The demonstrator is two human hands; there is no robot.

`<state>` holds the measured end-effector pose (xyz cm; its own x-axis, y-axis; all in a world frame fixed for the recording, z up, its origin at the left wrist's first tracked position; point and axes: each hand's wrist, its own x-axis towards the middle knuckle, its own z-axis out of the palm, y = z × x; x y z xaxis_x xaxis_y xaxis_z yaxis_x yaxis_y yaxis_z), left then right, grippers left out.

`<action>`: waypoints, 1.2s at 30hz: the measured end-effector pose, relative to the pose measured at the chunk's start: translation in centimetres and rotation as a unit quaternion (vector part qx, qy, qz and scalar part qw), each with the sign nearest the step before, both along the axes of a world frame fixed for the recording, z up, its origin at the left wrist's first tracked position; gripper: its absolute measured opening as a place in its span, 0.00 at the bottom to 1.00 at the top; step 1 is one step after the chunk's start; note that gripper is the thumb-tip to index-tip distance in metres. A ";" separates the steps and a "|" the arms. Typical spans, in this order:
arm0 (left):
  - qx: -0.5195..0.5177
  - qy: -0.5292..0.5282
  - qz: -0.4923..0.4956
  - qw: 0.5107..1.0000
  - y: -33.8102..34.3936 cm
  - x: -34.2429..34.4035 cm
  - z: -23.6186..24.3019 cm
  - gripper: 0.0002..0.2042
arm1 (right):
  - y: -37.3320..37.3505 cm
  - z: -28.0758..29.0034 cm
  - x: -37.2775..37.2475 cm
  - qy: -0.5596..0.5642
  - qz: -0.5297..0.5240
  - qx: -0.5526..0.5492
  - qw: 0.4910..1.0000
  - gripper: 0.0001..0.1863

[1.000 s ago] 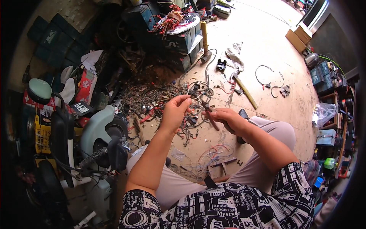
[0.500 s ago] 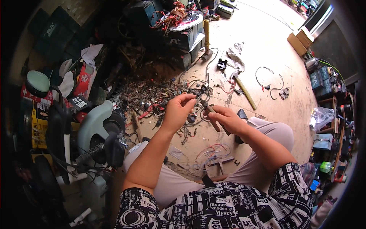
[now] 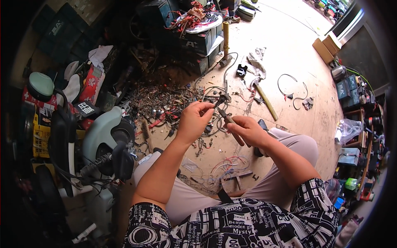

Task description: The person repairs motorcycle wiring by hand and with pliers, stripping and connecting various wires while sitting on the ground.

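My right hand (image 3: 248,129) is wrapped round the brown handles of a pair of pliers (image 3: 236,135). Their dark jaws point away from me, up and to the left, close to my left fingertips. My left hand (image 3: 193,120) is closed in a pinch on a small dark piece, apparently the end of a black cable; the fingers hide most of it. Just beyond the jaws is a black connector-like part (image 3: 223,98). Whether it is joined to the pinched piece I cannot tell. Both hands are held above the floor, between my bent knees.
A heap of small scrap (image 3: 165,97) and loose cables spreads beyond my left hand. Farther right lies a hammer (image 3: 266,101) with a wooden handle. Thin wires (image 3: 229,165) lie between my legs. Scooter parts (image 3: 99,134) crowd the left, and stacked batteries (image 3: 198,43) stand behind the heap.
The black part beyond the jaws has shifted slightly right and turned. The pliers' handles sit a little closer together and lower. My left hand has barely moved.
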<state>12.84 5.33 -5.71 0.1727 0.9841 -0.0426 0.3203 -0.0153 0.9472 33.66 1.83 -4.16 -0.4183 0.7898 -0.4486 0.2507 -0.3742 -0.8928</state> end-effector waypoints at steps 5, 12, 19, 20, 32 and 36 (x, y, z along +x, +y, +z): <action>0.024 0.024 0.006 0.999 0.1 0.3 -0.4 0.08 | 0.3 -0.2 0.4 -0.035 0.004 0.040 0.999 0.19; 0.127 0.064 0.017 0.990 0.1 0.6 -1.0 0.07 | 0.1 -0.8 -0.1 -0.076 -0.044 0.049 0.995 0.18; 0.086 0.060 0.039 0.994 -1.3 0.6 -0.3 0.05 | -0.9 -2.7 -0.6 -0.018 -0.103 0.000 0.995 0.16; 0.089 0.060 0.040 0.993 -1.4 0.5 -0.4 0.05 | -0.8 -2.9 -0.6 -0.017 -0.102 0.004 0.995 0.16; 0.125 0.040 -0.005 0.991 -1.0 3.0 -0.2 0.07 | -0.4 -4.2 1.7 -0.104 -0.026 0.045 0.993 0.15; 0.097 0.017 0.006 0.995 -0.9 3.3 -1.1 0.06 | -0.4 -5.4 1.2 -0.046 -0.036 -0.011 0.998 0.18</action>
